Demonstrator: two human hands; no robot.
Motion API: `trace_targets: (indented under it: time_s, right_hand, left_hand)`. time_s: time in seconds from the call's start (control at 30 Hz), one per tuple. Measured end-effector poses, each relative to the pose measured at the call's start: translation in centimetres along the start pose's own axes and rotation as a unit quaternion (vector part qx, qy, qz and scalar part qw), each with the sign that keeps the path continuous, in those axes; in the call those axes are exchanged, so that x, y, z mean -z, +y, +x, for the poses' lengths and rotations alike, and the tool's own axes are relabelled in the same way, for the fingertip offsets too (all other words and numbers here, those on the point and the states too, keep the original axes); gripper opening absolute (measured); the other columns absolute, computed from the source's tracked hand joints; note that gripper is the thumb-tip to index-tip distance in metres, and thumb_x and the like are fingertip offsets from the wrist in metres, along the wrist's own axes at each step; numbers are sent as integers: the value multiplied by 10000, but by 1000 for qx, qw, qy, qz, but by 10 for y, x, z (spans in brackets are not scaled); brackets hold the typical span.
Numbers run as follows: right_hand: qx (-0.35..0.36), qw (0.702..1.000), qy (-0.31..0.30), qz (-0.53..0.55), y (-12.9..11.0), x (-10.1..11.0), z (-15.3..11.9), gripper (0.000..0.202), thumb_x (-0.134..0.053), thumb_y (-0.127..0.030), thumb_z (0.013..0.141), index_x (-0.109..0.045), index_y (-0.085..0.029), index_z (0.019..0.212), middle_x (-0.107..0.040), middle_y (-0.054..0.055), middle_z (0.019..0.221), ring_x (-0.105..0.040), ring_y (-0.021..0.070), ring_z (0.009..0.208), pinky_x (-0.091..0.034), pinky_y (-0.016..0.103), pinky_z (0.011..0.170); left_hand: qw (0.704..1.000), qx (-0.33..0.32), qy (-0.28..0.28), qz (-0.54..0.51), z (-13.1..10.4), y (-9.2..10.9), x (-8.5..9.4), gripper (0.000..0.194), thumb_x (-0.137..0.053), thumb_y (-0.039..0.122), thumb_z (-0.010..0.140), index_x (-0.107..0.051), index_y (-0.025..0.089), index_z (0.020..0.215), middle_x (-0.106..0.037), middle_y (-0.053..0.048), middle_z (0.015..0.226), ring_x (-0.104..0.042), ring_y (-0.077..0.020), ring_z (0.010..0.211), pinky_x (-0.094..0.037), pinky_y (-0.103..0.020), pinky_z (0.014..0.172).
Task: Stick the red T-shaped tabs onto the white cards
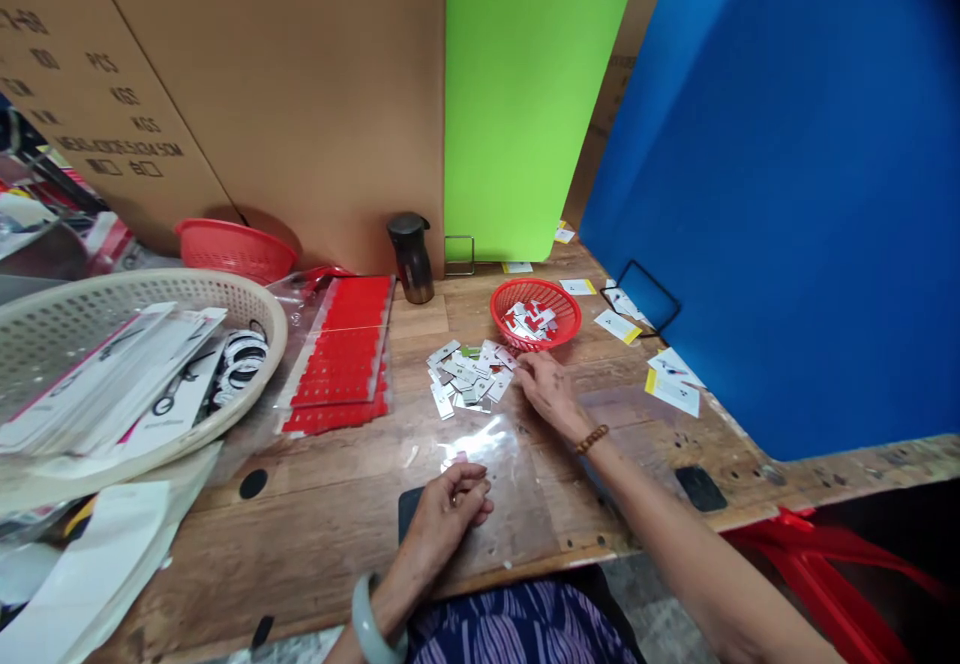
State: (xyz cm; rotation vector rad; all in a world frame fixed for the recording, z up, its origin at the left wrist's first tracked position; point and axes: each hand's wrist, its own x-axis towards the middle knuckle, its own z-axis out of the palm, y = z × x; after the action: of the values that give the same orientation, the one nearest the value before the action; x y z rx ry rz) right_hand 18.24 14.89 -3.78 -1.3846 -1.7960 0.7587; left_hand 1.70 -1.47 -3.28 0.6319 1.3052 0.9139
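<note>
My right hand (551, 394), with a beaded bracelet on its wrist, reaches to the right edge of a loose pile of small white cards (469, 376). Its fingers are bent down at the cards, and whether they pinch one is hidden. Nearer the table's front edge, my left hand (450, 512) has its fingers curled together over a clear plastic sheet (517, 484); anything between them is too small to make out. Just behind the pile stands a red basket (571, 324) holding more small white and red pieces.
Red sheets in clear plastic (341, 344) lie left of the pile. A large cream basket (274, 334) of packaged cards fills the left side. A dark bottle (412, 259) stands behind. Green (525, 94) and blue boards (787, 194) border the back and right.
</note>
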Motion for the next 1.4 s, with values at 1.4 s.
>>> trace_targets:
  time_s: [1.4]
  right_hand:
    - [-51,931,-328,148,-65,4,-109,227,-486,-300,885,-622,-185,745,-508,-44,582,-462,95,506,-357,203,498]
  left_hand:
    - [995,55,-84,-15,-24,21,30,325,-788,302,611,-573,125,779,-666,-30,614,-616,-112,473,-501,-208,484]
